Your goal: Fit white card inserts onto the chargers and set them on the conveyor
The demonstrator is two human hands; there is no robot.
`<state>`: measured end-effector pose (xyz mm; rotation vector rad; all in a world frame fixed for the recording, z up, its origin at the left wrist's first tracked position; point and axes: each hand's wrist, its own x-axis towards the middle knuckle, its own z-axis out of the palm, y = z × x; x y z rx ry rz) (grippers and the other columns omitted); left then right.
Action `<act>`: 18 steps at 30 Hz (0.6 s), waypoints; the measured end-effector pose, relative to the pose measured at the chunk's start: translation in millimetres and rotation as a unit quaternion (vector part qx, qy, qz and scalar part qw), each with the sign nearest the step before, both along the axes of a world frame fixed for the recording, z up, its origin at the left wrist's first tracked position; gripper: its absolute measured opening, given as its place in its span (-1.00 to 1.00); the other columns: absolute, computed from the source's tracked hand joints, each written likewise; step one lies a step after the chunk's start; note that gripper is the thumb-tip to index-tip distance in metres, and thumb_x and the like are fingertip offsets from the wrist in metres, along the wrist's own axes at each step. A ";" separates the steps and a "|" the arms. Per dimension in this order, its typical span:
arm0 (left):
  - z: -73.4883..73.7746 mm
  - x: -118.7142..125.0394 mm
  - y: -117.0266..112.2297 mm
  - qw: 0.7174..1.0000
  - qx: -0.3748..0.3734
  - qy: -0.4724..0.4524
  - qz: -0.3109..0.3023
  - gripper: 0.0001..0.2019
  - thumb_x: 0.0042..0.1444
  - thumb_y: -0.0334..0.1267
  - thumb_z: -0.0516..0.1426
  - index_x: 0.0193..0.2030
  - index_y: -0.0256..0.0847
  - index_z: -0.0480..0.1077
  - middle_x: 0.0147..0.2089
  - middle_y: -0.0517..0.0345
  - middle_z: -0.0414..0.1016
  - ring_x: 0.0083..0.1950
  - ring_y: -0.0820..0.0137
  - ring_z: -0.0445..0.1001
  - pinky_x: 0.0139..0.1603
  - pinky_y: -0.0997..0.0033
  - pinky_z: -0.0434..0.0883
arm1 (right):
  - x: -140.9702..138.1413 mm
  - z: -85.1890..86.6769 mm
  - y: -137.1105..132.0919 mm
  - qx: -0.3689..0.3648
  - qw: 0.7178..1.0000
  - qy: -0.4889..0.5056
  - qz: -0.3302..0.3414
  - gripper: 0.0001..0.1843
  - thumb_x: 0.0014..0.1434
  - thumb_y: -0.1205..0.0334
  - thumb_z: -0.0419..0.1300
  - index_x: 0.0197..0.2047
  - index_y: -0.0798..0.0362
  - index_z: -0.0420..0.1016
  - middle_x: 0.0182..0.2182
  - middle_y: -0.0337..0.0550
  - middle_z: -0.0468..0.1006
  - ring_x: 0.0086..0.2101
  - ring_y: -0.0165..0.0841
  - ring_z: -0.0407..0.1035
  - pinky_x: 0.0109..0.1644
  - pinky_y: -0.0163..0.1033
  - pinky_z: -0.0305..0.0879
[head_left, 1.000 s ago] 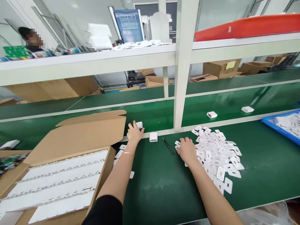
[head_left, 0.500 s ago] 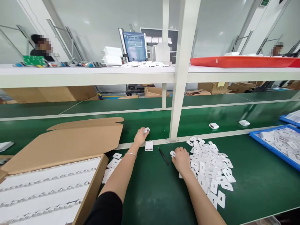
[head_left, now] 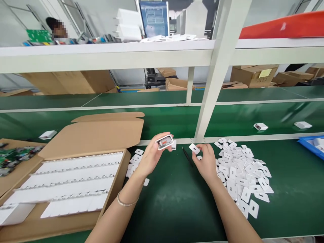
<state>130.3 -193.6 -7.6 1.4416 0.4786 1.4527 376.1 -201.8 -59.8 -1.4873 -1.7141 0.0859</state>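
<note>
My left hand (head_left: 148, 158) is closed around a white plastic housing (head_left: 165, 142), raised above the bench. Its open end faces me, and something red shows inside. Between the fingertips of my right hand (head_left: 206, 163) is a small white cover plate (head_left: 194, 149) with a slot in it. Dark tweezers (head_left: 186, 155) lie on the green bench between both hands. Another white housing (head_left: 174, 144) is partly hidden behind my left hand. Right of my right hand spreads a loose pile of white cover plates (head_left: 240, 179); a smaller group of plates (head_left: 134, 162) lies beside my left forearm.
An open cardboard box (head_left: 111, 199) holding rows of white pieces stands at left, near circuit boards (head_left: 17, 157). A shelf post (head_left: 211, 91) rises behind my hands. Two white housings and a blue tray (head_left: 312, 146) are at right. A person is beyond the shelf.
My left hand has brought the housing back toward me and turned its open end into view. My right hand has lifted the cover plate slightly away from the pile. The view has tilted down.
</note>
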 end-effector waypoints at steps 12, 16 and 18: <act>-28.2 -1.4 -35.0 0.995 -0.077 0.038 0.045 -0.52 0.48 0.15 0.01 0.22 -0.11 0.52 0.11 -0.06 0.50 -0.14 0.29 0.44 -0.04 0.23 0.45 | -14.0 16.5 -12.1 0.016 0.970 0.182 0.161 -0.82 0.34 0.20 0.25 0.00 -0.04 0.52 -0.09 -0.08 0.52 -0.21 -0.28 0.44 -0.09 -0.11 0.48; -71.7 19.4 -38.5 0.977 -0.199 0.056 0.056 -0.43 0.42 0.27 0.01 0.07 -0.21 0.52 -0.24 0.12 0.42 -0.37 0.38 0.27 -0.28 0.31 0.31 | -21.6 16.8 -17.9 -0.069 0.929 0.241 0.271 -0.80 0.31 0.18 0.31 0.01 -0.05 0.59 -0.16 -0.15 0.47 -0.32 -0.37 0.39 -0.17 -0.19 0.46; -88.5 25.3 -42.0 0.972 -0.221 0.072 0.043 -0.41 0.40 0.32 0.00 0.05 -0.21 0.50 -0.28 0.15 0.38 -0.38 0.37 0.24 -0.29 0.31 0.29 | -26.6 16.0 -22.0 -0.110 0.923 0.209 0.303 -0.78 0.31 0.22 0.31 0.02 -0.07 0.63 -0.14 -0.15 0.48 -0.28 -0.37 0.41 -0.12 -0.18 0.47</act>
